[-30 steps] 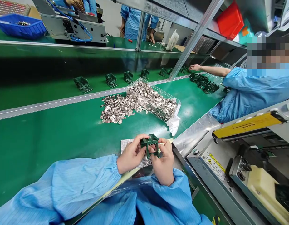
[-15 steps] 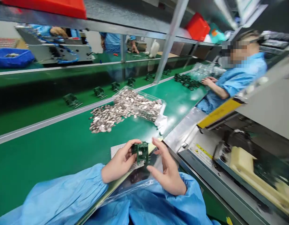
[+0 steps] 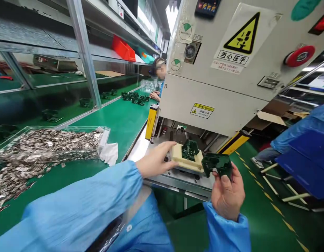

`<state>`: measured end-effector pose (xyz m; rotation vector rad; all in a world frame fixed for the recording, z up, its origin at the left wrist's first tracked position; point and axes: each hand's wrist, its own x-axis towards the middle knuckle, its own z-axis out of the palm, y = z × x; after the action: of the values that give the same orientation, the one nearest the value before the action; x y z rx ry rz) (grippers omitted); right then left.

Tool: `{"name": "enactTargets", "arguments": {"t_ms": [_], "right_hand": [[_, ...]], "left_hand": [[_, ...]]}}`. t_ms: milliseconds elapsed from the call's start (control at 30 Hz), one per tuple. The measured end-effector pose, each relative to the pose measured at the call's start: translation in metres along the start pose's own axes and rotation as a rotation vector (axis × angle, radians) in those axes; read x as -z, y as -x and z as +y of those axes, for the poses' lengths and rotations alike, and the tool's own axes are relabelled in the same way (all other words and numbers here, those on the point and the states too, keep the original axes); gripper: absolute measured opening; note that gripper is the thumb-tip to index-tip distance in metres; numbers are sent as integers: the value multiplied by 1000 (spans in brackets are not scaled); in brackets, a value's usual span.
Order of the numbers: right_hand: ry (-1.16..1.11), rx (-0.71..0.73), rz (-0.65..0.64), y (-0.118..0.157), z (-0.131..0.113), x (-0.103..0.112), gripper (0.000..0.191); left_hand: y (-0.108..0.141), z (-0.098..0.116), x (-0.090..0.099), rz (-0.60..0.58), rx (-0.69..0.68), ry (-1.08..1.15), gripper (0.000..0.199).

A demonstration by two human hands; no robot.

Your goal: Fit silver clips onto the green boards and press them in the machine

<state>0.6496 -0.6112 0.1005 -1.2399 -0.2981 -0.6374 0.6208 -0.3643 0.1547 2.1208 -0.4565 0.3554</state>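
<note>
In my right hand [image 3: 228,194] is a dark green plastic part [image 3: 217,164], gripped at its lower right between thumb and fingers. My left hand [image 3: 158,160] is open, with thumb and fingers apart, at the left side of a cream-coloured fixture block [image 3: 177,155]. A second dark green plastic part [image 3: 190,149] sits on that block, under the press machine [image 3: 214,87]. The left fingertips are close to the block; I cannot tell whether they touch it.
Yellow guard bars [image 3: 151,122] flank the press opening. To the left, a clear tray [image 3: 64,148] of small silvery metal pieces stands on the green bench [image 3: 120,120]. Farther back are more green parts [image 3: 135,98] and a co-worker's hand [image 3: 154,95]. A blue chair [image 3: 306,164] stands right.
The view has swung right from the bench to the press. The left hand has let go of the green part it held; the right hand, empty before, now holds a green part.
</note>
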Motion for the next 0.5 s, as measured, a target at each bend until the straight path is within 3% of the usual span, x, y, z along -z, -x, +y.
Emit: {"name": "enactTargets", "arguments": {"t_ms": [133,233,367,500], "right_hand": [[149,-24,4,-27,1,18,58],[175,-32,-59,-42,6,17,64],[285,22,-256,-72,17,5,68],[536,31,-621,-98,23,-10,64]], "left_hand": [[-62,-9,-46,46,122,88,82],[-77,-11,-54,83,191,181,83],[-55,-7,-30,220,147,244,70],[11,-4,15,167,188,265,53]]}}
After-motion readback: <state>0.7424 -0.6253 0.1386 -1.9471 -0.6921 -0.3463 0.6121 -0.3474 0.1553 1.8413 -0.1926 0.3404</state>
